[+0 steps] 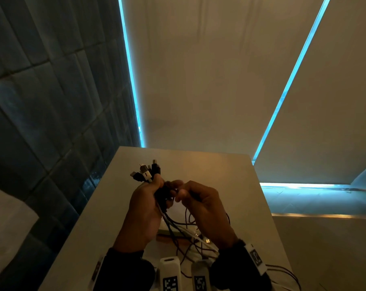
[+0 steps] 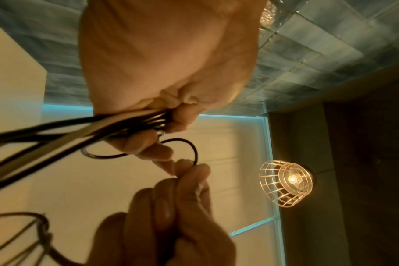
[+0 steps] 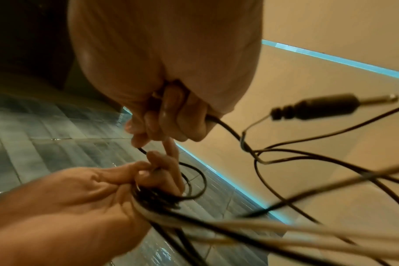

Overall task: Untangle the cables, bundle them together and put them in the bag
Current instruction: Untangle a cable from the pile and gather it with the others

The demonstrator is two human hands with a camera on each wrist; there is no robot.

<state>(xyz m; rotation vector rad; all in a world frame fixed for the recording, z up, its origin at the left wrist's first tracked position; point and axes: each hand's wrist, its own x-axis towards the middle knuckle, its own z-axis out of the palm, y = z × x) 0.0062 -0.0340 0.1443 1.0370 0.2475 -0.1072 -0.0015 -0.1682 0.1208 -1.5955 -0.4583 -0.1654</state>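
Observation:
A bundle of black and white cables (image 1: 163,198) is held up above the white table (image 1: 230,177). My left hand (image 1: 157,186) grips the bundle, and several plugs (image 1: 146,172) stick out above its fingers. My right hand (image 1: 181,194) pinches one thin black cable (image 2: 189,144) that loops out of the bundle just beside the left fingers. In the right wrist view the right fingers (image 3: 171,117) curl round this black cable, and a black jack plug (image 3: 326,108) dangles beside them. Loose cable ends (image 1: 190,234) hang down onto the table. No bag can be made out.
A dark blue tiled wall (image 1: 41,101) runs along the table's left side. Pale blinds edged with blue light (image 1: 220,80) stand behind it. A lit wire-cage lamp (image 2: 287,181) hangs overhead. More cables (image 1: 283,271) trail over the table's near right edge.

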